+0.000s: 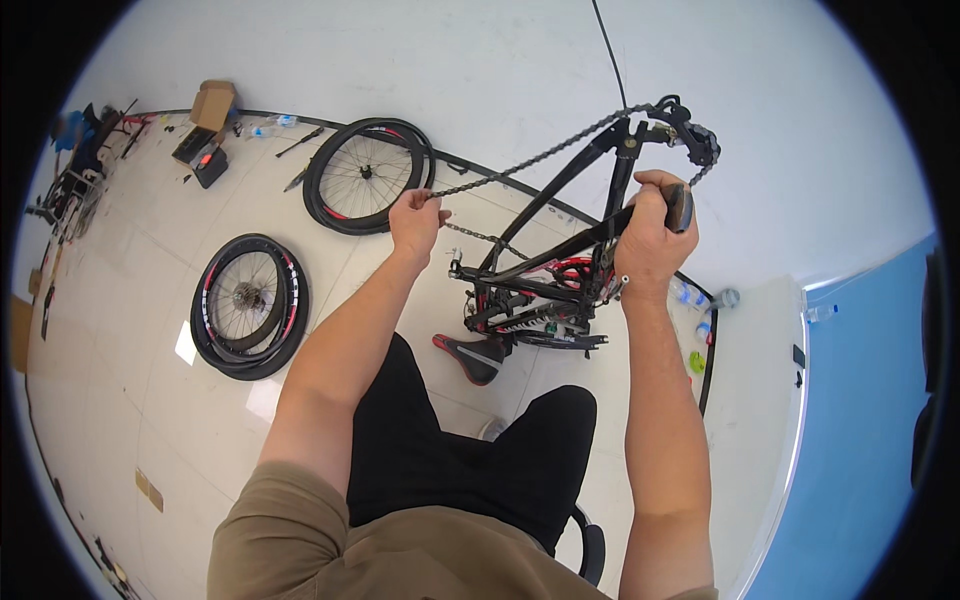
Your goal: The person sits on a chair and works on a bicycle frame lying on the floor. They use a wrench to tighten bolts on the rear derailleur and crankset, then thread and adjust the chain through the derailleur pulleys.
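An upside-down black bicycle frame (565, 190), both wheels off, stands before me on its saddle (475, 360), which is black with red edges. My left hand (415, 222) pinches the bicycle chain (540, 157) left of the frame. From my fingers one run of chain rises to the rear derailleur (685, 130); a lower run goes back toward the red-marked crank area (570, 268). My right hand (655, 235) is closed around a black bicycle part (680, 208), whose blunt end shows past the fingers. The palm hides its kind.
Two wheels with tyres lie on the tiled floor at left, a farther wheel (368, 175) and a nearer wheel (250, 305) bearing a cassette. An open cardboard box (210, 108) sits by the wall. Bottles (690, 295) stand at right. Another bicycle (80, 170) is at far left.
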A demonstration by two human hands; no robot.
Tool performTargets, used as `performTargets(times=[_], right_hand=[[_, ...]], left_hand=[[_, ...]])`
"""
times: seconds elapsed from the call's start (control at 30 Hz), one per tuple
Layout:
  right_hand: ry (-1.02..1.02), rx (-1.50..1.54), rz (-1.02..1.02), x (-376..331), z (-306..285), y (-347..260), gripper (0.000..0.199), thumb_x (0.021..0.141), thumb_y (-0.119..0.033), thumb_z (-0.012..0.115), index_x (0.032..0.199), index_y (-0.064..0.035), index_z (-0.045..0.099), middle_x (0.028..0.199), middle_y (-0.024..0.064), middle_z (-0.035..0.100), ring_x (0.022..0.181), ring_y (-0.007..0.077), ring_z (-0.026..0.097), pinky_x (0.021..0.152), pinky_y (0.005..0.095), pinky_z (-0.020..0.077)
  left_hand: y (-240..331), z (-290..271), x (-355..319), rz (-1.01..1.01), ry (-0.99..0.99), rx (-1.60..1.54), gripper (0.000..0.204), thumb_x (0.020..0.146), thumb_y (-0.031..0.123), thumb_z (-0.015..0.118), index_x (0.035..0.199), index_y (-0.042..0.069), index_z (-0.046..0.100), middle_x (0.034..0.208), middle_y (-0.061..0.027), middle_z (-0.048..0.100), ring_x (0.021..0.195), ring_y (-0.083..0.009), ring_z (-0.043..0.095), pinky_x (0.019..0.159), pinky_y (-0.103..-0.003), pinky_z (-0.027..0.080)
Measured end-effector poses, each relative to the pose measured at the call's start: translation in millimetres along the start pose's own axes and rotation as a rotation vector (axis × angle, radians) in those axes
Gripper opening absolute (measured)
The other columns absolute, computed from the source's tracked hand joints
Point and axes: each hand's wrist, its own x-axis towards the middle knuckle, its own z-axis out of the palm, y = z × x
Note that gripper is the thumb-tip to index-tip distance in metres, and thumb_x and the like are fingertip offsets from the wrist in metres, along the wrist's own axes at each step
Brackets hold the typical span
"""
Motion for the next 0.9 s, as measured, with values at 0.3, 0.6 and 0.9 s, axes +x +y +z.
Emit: performTargets(times=[0.3, 0.6, 0.9], right_hand=[[-0.014, -0.015, 0.005, 0.5, 2.1, -4.4, 0.013, 0.087, -0.005, 0.054, 0.089, 0.0002, 0.066, 0.073, -0.0010, 0.057, 0.064, 0.0058, 0.045, 0.058, 0.0233, 0.0384], [-0.006, -0.046, -0.014, 0.3, 0.5, -2.7, 0.014, 0.087, -0.007, 0.055, 0.089, 0.0001, 0.066, 0.072, -0.0020, 0.055, 0.063, 0.0060, 0.044, 0.058, 0.0236, 0.0373], [0.007, 0.005, 0.014, 0.0, 4.1, -4.5, 0.013, 0.087, -0.005, 0.054, 0.087, -0.0001, 0.066, 0.069, -0.0023, 0.055, 0.061, 0.0044, 0.044, 0.055, 0.0223, 0.0358]], left_hand=[[-37.3, 16.9, -11.9, -0.203, -0.198, 0.229, 0.016, 0.093, 0.010, 0.064, 0.105, 0.001, 0.060, 0.094, -0.0070, 0.065, 0.083, -0.0182, 0.070, 0.067, -0.030, 0.054], [-26.5, 34.9, -19.6, -0.242, -0.212, -0.099, 0.025, 0.099, 0.021, 0.058, 0.114, 0.000, 0.057, 0.106, -0.0102, 0.063, 0.089, -0.0210, 0.070, 0.071, -0.031, 0.056], [-9.8, 39.6, -25.6, -0.150, -0.347, -0.046, 0.023, 0.096, 0.020, 0.061, 0.109, 0.001, 0.061, 0.096, -0.0107, 0.070, 0.067, -0.0176, 0.069, 0.061, -0.027, 0.051]])
